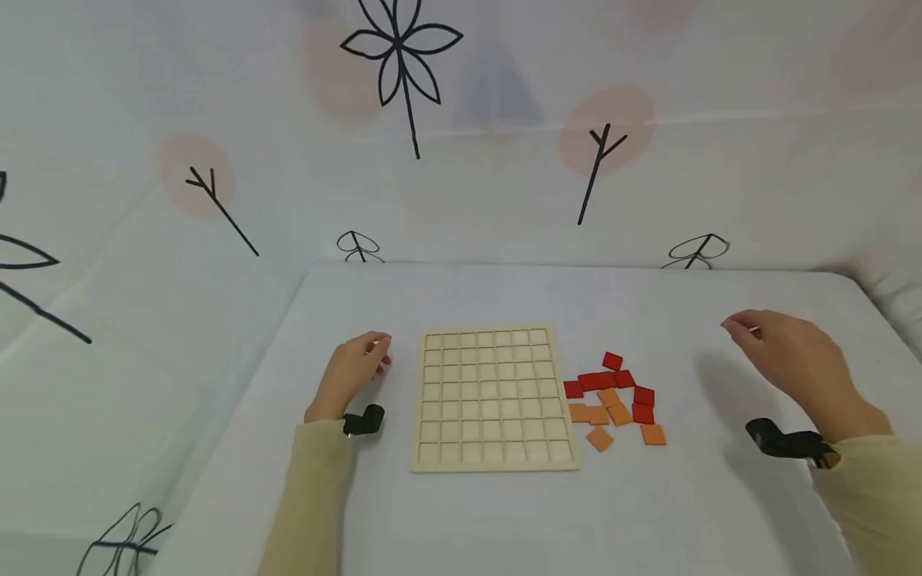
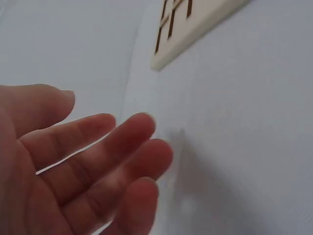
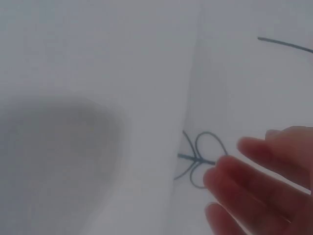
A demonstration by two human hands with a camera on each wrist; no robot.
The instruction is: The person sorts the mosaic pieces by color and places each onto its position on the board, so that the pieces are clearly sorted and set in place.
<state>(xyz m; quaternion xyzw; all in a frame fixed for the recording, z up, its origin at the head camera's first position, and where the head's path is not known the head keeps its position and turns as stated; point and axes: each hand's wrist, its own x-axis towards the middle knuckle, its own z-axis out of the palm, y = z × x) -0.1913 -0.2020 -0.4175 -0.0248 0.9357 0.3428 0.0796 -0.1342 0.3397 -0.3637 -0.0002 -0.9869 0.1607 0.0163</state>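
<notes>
A pale wooden grid board (image 1: 494,470) with rows of square cells lies on the white table. Against and beside its right edge are loose red tiles (image 1: 597,382) and orange tiles (image 1: 599,438), some touching one another. My left hand (image 1: 351,370) is just left of the board, fingers loosely bent and holding nothing. In the left wrist view, that hand (image 2: 93,166) has its fingers apart, with a corner of the board (image 2: 195,34) beyond. Well right of the tiles, my right hand (image 1: 799,360) hovers above the table. The right wrist view shows its relaxed fingers (image 3: 259,196) with nothing in them.
White cloth (image 1: 497,200) printed with black plant drawings and pink circles hangs behind the table (image 1: 461,528) and along the left side. Black wrist-worn cameras (image 1: 785,442) sit on both wrists. The right hand casts a shadow on the tabletop.
</notes>
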